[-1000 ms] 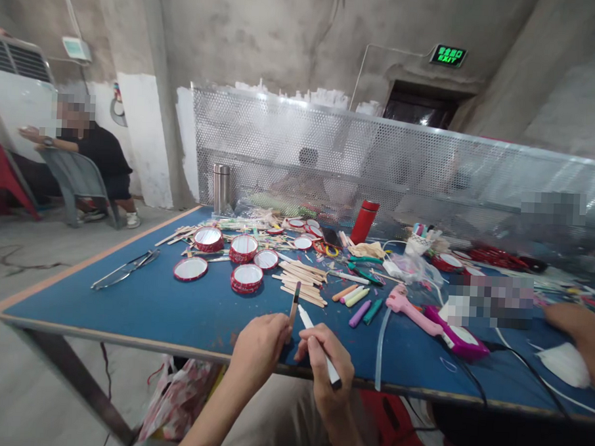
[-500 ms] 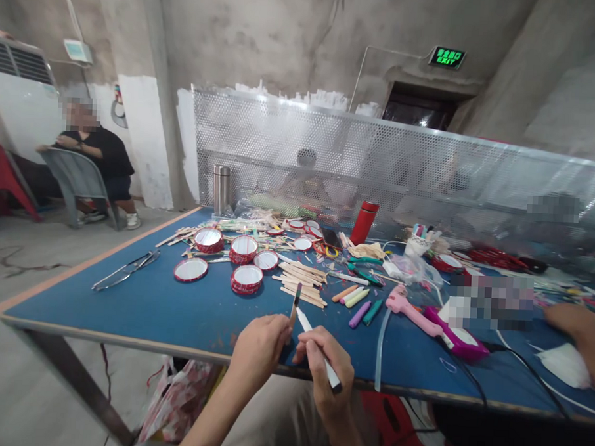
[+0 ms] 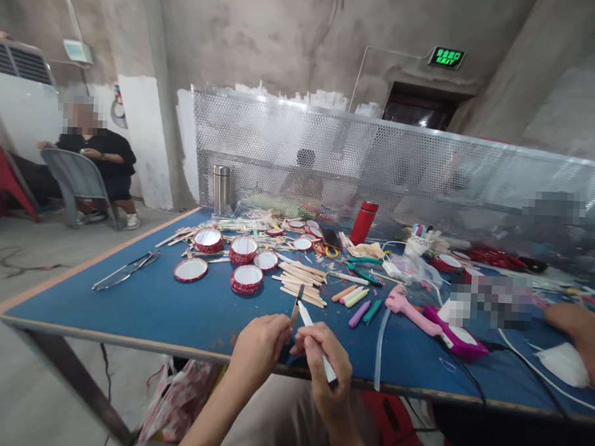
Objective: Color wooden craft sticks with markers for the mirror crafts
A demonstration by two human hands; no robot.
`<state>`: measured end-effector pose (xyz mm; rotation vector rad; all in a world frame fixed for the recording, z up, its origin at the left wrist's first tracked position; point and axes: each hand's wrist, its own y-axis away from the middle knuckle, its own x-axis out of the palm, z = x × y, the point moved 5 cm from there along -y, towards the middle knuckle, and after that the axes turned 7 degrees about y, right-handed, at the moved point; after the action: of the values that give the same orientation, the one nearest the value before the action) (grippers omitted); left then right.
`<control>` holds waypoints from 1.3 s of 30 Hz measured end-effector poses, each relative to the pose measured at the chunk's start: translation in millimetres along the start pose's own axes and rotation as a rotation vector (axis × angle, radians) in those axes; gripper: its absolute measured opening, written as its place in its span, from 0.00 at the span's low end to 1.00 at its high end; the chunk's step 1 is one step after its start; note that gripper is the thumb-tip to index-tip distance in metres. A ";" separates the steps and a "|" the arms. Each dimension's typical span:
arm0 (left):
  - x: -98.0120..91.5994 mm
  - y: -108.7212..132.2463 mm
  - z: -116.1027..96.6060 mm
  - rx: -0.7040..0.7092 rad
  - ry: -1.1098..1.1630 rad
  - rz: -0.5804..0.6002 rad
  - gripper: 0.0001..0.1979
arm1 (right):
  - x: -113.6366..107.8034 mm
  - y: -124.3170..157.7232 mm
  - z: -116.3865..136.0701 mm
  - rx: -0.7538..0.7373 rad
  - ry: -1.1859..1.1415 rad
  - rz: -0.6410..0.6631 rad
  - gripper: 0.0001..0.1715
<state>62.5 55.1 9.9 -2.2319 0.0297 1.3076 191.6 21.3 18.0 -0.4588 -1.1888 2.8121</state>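
Observation:
Near the table's front edge, my left hand (image 3: 261, 346) pinches the lower end of a wooden craft stick (image 3: 296, 310), which stands nearly upright with a dark, coloured upper end. My right hand (image 3: 325, 362) is closed around a white marker pen (image 3: 318, 337). The marker's tip is at the stick, just below its top; whether it touches, I cannot tell. Beyond both hands lies a pile of plain craft sticks (image 3: 302, 276). Thick coloured crayon-like sticks (image 3: 359, 313) lie to the right of it.
Round red-rimmed mirrors (image 3: 191, 269) lie left of the sticks, some stacked. A pair of metal tongs (image 3: 126, 270) rests far left. A pink glue gun (image 3: 414, 310), a red bottle (image 3: 364, 222) and green-handled pliers (image 3: 367, 273) are on the right. Another person's arm (image 3: 581, 337) reaches in there.
The marker and my right hand have shifted very slightly along the stick. My left hand keeps its place. The seated person at the back left has lowered an arm.

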 end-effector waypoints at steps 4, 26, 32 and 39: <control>1.5 0.3 1.1 -0.012 0.005 0.010 0.13 | -0.5 1.4 -2.9 0.015 -0.005 -0.007 0.11; -0.8 -0.2 -0.3 -0.011 0.030 0.019 0.12 | -1.8 0.0 -0.1 -0.013 -0.002 -0.040 0.11; -0.5 0.1 -0.5 0.005 0.045 -0.006 0.13 | -1.2 -2.1 2.2 -0.011 0.016 -0.019 0.11; 1.8 0.7 1.4 -0.018 0.041 0.009 0.14 | -1.2 1.4 -1.4 0.007 0.009 -0.017 0.12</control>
<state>62.2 55.6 7.7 -2.2762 0.0436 1.2716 193.2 21.1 16.4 -0.4578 -1.1751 2.7961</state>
